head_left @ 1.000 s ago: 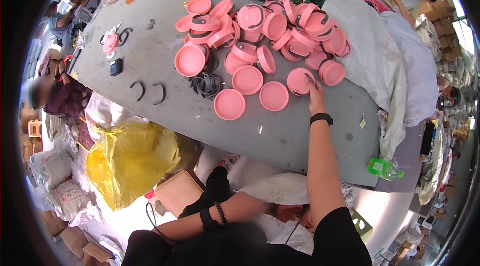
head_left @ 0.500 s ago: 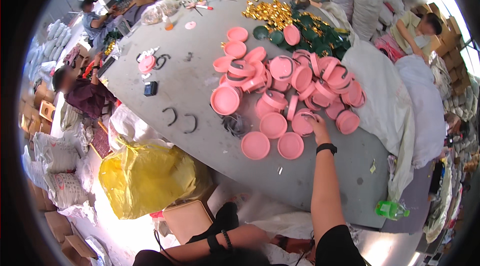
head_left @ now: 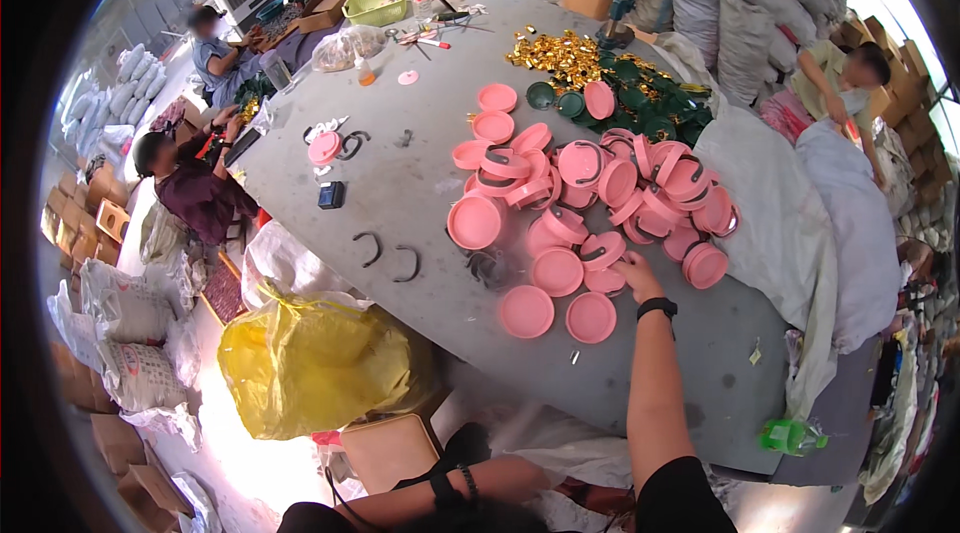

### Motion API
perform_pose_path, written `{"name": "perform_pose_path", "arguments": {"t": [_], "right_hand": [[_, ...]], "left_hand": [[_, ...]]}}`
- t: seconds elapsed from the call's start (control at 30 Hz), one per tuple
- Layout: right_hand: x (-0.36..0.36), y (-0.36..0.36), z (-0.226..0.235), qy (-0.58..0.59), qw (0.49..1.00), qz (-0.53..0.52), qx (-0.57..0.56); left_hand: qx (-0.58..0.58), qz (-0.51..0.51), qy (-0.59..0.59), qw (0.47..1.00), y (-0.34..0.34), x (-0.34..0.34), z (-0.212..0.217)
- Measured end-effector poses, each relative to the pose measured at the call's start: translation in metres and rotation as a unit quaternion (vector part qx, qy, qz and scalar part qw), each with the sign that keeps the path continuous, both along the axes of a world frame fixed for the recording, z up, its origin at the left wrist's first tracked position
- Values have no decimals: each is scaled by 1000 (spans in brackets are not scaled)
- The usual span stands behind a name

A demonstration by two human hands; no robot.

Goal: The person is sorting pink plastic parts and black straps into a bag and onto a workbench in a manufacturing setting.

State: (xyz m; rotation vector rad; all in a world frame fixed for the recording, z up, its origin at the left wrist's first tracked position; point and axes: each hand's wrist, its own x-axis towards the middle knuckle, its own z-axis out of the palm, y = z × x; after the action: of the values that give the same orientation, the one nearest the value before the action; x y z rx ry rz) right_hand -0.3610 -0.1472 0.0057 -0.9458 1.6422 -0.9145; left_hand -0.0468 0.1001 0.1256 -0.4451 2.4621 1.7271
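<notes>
Right hand at the pile of pink lids
Fingers rest loosely spread on a lid at the pile's near edge, pinching nothing; left hand's grip cannot be told.

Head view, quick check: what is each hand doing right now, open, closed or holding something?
Left hand: not in view; only the left forearm shows low by the lap.
Right hand: reaching into the pink lids, touching one; grip cannot be told.

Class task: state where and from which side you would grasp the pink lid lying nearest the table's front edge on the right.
Pinch the pink lid by its raised rim, from above. It lies flat on the grey table, apart from the pile, rim exposed on the near side, beside the right hand.
</notes>
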Motion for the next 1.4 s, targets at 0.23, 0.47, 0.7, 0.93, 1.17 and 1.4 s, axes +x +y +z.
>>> {"name": "perform_pose_path", "arguments": {"t": [0.23,0.47,0.7,0.93,1.17,1.4], "right_hand": [[-16,20,-22,85,991,-40,-93],[-7,68,27,-56,991,-84,-89],[-42,178,115,-161,961,-185,-125],[-24,398,218,-181,957,-136,-183],[41,547,134,82,935,-239,248],[75,545,158,448,830,-286,168]], "left_hand": [[-2,24,9,1000,11,-3,-3],[-72,2,29,997,22,-10,10],[-197,20,122,973,19,-15,64],[-103,20,151,983,23,-44,48],[-223,-295,54,928,26,-75,86],[-63,-282,19,957,28,-79,93]]}}
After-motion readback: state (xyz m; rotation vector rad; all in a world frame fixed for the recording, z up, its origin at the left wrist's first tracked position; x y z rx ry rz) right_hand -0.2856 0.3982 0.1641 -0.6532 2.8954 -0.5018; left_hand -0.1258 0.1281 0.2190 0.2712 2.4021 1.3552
